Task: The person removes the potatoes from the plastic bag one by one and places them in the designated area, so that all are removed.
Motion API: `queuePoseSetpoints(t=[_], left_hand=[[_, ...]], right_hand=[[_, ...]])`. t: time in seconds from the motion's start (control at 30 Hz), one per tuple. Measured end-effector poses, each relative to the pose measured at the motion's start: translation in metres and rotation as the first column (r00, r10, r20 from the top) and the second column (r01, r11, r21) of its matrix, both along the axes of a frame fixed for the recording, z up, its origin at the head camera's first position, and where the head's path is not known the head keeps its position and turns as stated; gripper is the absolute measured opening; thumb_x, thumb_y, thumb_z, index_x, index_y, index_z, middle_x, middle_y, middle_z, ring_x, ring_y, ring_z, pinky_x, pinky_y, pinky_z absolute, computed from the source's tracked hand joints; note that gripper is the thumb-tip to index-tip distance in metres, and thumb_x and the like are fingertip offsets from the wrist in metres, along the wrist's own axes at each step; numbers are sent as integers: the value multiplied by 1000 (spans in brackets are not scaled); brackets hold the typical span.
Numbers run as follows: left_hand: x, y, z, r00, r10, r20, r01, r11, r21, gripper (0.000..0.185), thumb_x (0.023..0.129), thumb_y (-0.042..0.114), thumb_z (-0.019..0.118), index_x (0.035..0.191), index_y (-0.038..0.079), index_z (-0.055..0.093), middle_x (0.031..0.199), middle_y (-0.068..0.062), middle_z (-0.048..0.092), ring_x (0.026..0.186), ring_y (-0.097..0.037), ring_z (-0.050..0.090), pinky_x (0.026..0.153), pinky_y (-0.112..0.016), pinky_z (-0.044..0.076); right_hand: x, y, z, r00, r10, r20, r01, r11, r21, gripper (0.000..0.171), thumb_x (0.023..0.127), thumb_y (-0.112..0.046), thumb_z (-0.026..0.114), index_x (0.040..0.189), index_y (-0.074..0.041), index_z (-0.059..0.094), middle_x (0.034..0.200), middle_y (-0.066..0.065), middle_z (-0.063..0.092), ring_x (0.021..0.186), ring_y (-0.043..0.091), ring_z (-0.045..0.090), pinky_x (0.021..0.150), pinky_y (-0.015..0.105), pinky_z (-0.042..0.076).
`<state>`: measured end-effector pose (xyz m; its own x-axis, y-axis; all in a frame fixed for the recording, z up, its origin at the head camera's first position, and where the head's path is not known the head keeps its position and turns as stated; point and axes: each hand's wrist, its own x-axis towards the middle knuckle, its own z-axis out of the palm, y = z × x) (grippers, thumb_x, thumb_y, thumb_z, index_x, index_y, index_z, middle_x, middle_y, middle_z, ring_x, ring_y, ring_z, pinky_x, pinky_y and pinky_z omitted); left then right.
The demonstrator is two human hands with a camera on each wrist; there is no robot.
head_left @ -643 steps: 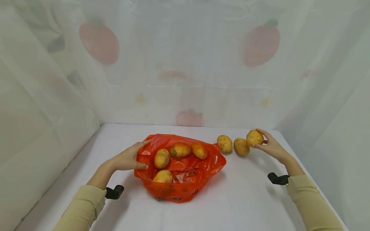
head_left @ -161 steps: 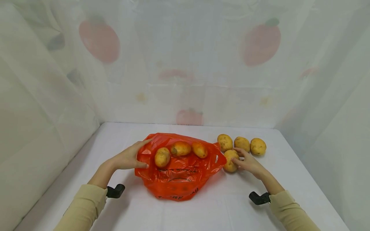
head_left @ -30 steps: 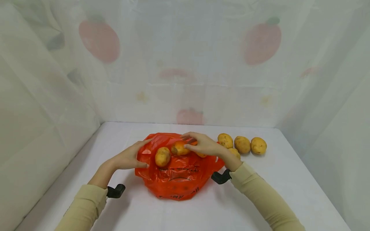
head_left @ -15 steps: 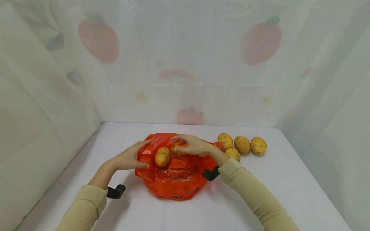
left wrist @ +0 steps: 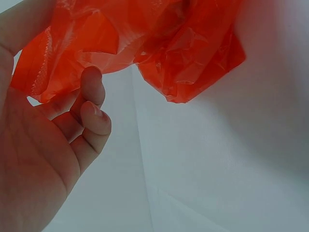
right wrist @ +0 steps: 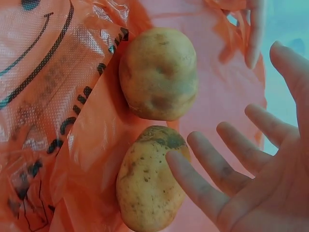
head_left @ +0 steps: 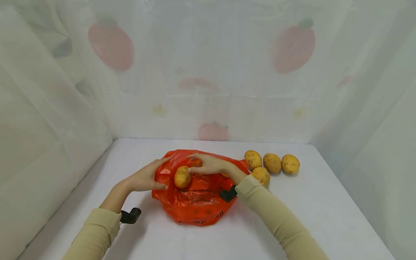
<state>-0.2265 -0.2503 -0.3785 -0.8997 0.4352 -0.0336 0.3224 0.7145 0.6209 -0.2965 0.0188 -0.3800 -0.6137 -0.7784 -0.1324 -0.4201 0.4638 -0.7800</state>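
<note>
reaching into the crumpled orange plastic bag (head_left: 198, 195) with my right hand (head_left: 209, 165), i have the fingers (right wrist: 207, 188) spread and relaxed over the potatoes inside, gripping nothing yet. the right wrist view shows two yellow-brown potatoes on the orange film: the nearer speckled oval potato (right wrist: 147, 181) lies just under my fingertips, touching or nearly so, and the rounder potato beyond it (right wrist: 159, 72) sits just beside it. from the head view only one of these shows plainly, the round potato at the bag's left mouth (head_left: 182, 176); my hand covers whatever lies further right in the bag, so i cannot tell how many are in there.

my left hand (head_left: 143, 178) pinches the bag's left edge, thumb and curled fingers (left wrist: 91, 104) closed on the thin film, holding the mouth open against the white bench (head_left: 312, 224).

four loose yellow-brown potatoes rest on the bench to the right of the bag: three in a far row, the left one (head_left: 252, 159), the middle one (head_left: 272, 162) and the right one (head_left: 290, 164), with a fourth (head_left: 261, 175) nearer, just beside the bag's right side.

judging by this layout, the work looks a good half done: four potatoes are out, at least two remain in the bag.
</note>
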Motion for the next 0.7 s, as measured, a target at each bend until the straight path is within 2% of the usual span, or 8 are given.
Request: queuePoseSetpoints(t=[0.13, 0.23, 0.37, 0.53, 0.7], left_hand=[[0, 0, 0, 1000, -4, -3, 4, 1000, -5, 92, 71, 27, 77, 146, 19, 24, 136, -11, 37, 117, -28, 43, 91, -49, 44], [-1, 0, 0, 1000, -7, -8, 7, 1000, -8, 92, 72, 27, 77, 146, 18, 24, 135, -11, 38, 115, -28, 44, 91, -49, 44], [-1, 0, -1, 1000, -14, -16, 14, 1000, -12, 91, 72, 27, 76, 146, 16, 24, 135, -12, 39, 115, -29, 45, 90, -50, 44], [0, -1, -3, 1000, -13, -13, 12, 1000, -15, 90, 73, 28, 76, 146, 17, 24, 134, -11, 39, 114, -28, 45, 89, -49, 45], [-1, -1, -2, 1000, -13, -9, 13, 1000, -4, 90, 73, 27, 76, 146, 18, 25, 134, -10, 39, 115, -28, 45, 90, -48, 45]], right_hand=[[-3, -7, -4, 998, 59, -11, -59, 998, -19, 54, 88, -45, 56, 136, -35, 36, 136, -12, 39, 129, 23, 36, 102, 45, 34], [-2, -13, -5, 994, 101, -29, -102, 994, -31, 51, 89, -41, 55, 136, -35, 36, 135, -13, 40, 129, 23, 37, 103, 45, 34], [0, -18, -8, 992, 114, -56, -114, 993, -6, 58, 90, -41, 54, 141, -25, 33, 139, -6, 39, 128, 21, 37, 102, 44, 35], [4, -21, -12, 996, 63, -62, -59, 996, 67, 72, 88, -46, 55, 144, -10, 27, 142, 5, 37, 125, 19, 39, 102, 39, 36], [8, -26, -16, 998, -2, -62, 10, 992, 127, 78, 86, -51, 55, 146, -12, 24, 143, 4, 37, 124, 18, 40, 103, 39, 35]])
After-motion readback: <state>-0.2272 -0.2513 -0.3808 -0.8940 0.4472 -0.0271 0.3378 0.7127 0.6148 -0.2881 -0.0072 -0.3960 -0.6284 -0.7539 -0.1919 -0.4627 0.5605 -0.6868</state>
